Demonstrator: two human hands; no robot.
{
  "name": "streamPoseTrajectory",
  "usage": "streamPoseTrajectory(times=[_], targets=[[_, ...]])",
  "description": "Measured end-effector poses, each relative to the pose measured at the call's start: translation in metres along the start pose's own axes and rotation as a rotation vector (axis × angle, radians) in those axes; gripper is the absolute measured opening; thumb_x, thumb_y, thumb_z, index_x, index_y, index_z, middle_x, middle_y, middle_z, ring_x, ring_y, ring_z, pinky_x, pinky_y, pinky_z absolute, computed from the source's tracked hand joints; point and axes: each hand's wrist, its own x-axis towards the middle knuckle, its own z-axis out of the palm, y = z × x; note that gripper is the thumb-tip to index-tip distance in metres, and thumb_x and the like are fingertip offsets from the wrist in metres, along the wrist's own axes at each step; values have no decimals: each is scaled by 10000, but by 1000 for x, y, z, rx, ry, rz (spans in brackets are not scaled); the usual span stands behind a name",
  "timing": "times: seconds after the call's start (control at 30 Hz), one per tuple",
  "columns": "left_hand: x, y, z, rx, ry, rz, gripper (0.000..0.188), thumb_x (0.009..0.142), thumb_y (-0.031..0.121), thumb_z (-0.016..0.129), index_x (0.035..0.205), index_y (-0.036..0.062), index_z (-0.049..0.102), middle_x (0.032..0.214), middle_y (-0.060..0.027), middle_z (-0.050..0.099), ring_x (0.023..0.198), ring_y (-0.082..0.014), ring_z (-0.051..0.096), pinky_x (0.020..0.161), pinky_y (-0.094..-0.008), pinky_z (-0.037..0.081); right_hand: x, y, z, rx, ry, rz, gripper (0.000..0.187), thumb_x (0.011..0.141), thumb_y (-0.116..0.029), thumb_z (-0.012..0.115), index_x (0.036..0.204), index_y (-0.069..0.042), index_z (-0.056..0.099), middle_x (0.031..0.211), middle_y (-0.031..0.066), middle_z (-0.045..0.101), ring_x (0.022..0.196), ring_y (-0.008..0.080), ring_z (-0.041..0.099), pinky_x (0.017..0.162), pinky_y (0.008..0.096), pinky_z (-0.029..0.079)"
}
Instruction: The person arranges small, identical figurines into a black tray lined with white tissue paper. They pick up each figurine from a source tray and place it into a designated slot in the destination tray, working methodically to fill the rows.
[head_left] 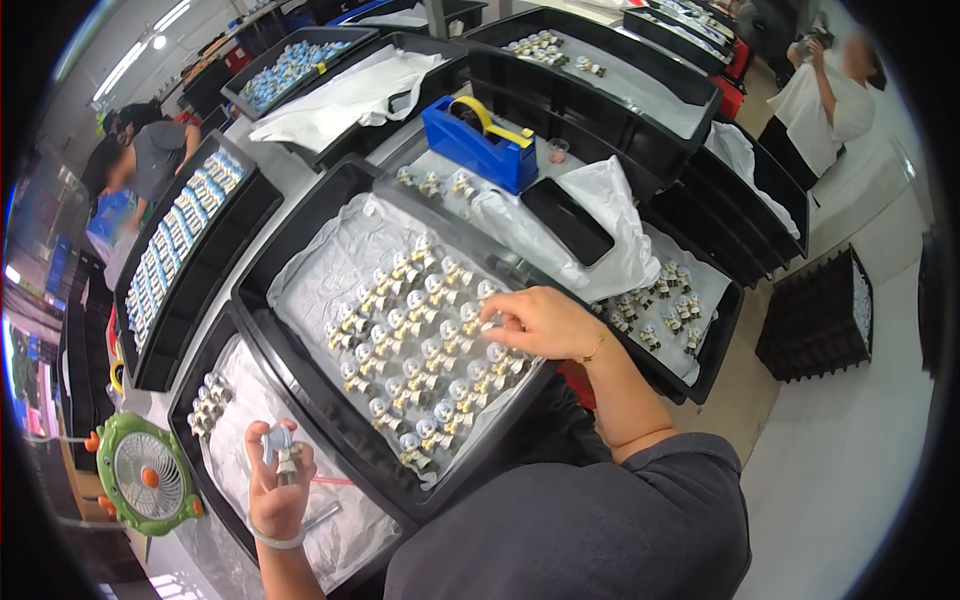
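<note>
Fingers: left hand (275,490) grips small figurine (281,450) | right hand (540,322) pinches tray figurine (490,322)

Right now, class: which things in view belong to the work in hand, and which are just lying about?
In hand:
left hand holding a small figurine
right hand on the rows of figurines
middle black tray

Lying about:
blue tape dispenser
green fan
phone

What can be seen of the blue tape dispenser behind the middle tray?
The tape dispenser is a blocky desktop type in bright blue, plastic by the look of it. A roll of yellow tape sits upright in its top, a strip running to the cutter end at the right. It stands on the white-covered bench beside small figurines, behind the middle tray. No hand touches it.
</note>
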Motion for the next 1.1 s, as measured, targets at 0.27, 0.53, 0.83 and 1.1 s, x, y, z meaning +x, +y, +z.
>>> streamPoseTrajectory(times=[0.27,0.53,0.83,1.1], targets=[[-6,12,10,254,-27,64,848,570,-13,651,1253,160,180,1262,-174,341,984,-277,516,716,-421,548,1,8,15,213,58,89,178,776,-108,606,931,-23,584,571,5,500,517,62,425,474,237,336],[-11,27,25,1148,-43,353,632,541,124,733,1117,80,478,972,-70,487,857,-182,492,747,-307,370,4,4,14,203,45,67,129,790,-46,576,914,-15,567,613,-46,373,546,20,315,478,191,248],[-13,25,23,1767,154,567,673,457,304,754,1061,77,563,712,-36,409,651,-203,433,624,-310,291,4,8,16,162,38,47,143,822,-97,555,940,-18,565,637,-59,356,575,24,304,504,184,222],[-12,26,24,1767,136,533,647,473,291,752,1052,74,564,713,-35,443,662,-202,460,639,-305,315,3,11,13,125,17,81,149,836,-112,546,957,-24,559,660,-66,352,600,27,312,520,183,230]])
